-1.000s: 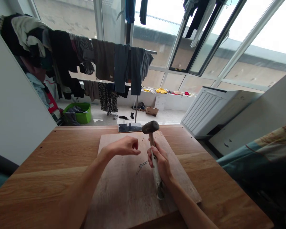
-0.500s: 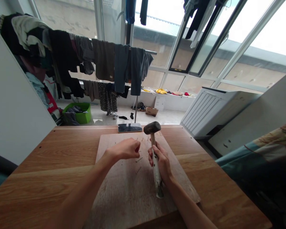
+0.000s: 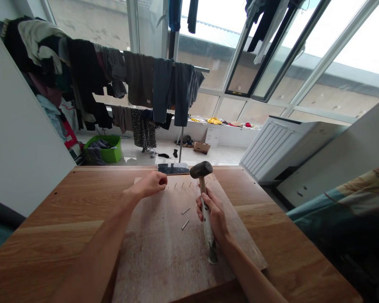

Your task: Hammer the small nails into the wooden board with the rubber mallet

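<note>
A wood-grained tabletop [image 3: 66, 210] carries a pale board [image 3: 151, 261], laid flat with its far edge near the tabletop's far side. Over the board's right part, a mallet [image 3: 201, 169] is held head up, the grip of the right hand [image 3: 213, 206] wrapped firmly around its handle. The left hand [image 3: 153, 183] is at the board's far left, fingers curled inward; whether that grip is closed on anything cannot be told. A dark, flat, phone-like device [image 3: 173, 168] lies just beyond the board. Smallest are the nails: several standing nails [image 3: 182, 185] form a row near the far edge, apparently set but not flush, so the work looks partly done. Two loose nails [image 3: 185, 224] lie mid-board, seemingly still left over.
</note>
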Demonstrator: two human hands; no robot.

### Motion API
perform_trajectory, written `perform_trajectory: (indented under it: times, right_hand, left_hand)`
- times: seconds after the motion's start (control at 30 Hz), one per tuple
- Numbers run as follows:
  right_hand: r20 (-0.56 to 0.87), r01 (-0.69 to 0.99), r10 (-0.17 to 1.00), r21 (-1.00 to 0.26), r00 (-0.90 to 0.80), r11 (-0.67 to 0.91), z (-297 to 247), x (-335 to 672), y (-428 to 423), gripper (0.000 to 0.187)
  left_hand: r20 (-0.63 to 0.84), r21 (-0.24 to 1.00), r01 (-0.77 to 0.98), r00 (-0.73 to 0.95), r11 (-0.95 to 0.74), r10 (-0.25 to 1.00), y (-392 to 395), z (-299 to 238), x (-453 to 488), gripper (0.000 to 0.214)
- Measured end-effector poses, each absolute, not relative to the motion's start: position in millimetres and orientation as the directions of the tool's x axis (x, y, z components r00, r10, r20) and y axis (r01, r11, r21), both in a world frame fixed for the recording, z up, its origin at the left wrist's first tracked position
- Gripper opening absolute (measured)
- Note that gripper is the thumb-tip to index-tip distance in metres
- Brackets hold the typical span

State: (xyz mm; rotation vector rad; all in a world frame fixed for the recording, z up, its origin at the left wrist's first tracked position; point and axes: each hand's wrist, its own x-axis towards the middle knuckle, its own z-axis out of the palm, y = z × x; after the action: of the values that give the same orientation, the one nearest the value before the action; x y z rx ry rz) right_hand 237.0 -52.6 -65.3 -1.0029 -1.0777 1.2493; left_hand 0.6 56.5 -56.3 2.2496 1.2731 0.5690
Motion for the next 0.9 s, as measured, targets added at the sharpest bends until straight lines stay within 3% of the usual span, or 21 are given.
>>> perform_trajectory:
  times: [0.5,0.9]
  right_hand:
    - [0.061,-0.227,0.998,-0.972,-0.001,0.060,-65,236,-53,0.033]
    - [0.042,-0.204,0.998,-0.979,-0.053,0.030,-66,234,-54,0.030]
  left_hand:
    - [0.179,0.529,0.665,0.520,-0.527,0.835,54,-63,18,0.013]
    - [0.138,0.626,0.620,0.509,-0.473,0.850,55,-66,15,0.013]
